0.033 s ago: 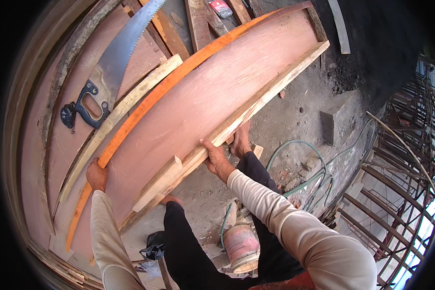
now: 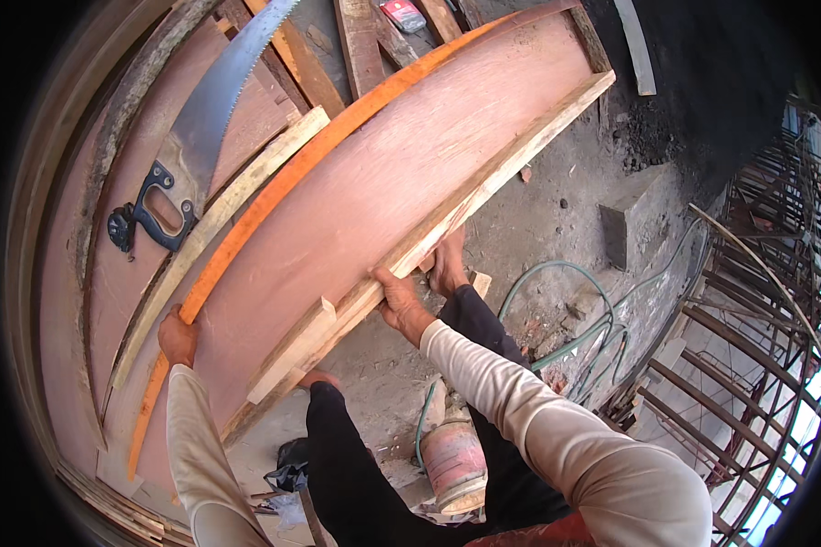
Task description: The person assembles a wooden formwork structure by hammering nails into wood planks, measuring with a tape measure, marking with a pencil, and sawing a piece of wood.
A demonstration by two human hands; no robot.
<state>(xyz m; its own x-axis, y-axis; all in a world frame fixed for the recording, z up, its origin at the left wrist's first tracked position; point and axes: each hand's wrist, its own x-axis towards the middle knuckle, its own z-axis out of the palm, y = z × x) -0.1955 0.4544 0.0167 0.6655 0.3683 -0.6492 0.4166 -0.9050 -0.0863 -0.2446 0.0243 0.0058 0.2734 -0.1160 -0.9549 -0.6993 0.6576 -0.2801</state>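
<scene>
A long pinkish plywood panel (image 2: 365, 191) lies slanted in front of me, framed along its edges with wood. Its far side carries a curved orange strip (image 2: 287, 182), and my left hand (image 2: 178, 337) is closed around that strip near its lower left end. Along the near side runs a pale wooden batten (image 2: 493, 187). My right hand (image 2: 403, 301) grips this batten about midway, thumb on top; some fingers are hidden. A shorter pale block (image 2: 294, 351) sits against the batten to the left of my right hand.
A handsaw (image 2: 192, 137) lies on more plywood beyond the panel, beside a small black object (image 2: 121, 228). Loose planks (image 2: 360, 46) lie at the top. A green hose (image 2: 602, 301), a concrete block (image 2: 628, 228) and a reddish bucket-like container (image 2: 456, 460) are nearby. Steel bars (image 2: 730, 401) stand at right.
The view has shifted very slightly, so most things appear a little farther left. Both hands keep their grip on the panel's edges.
</scene>
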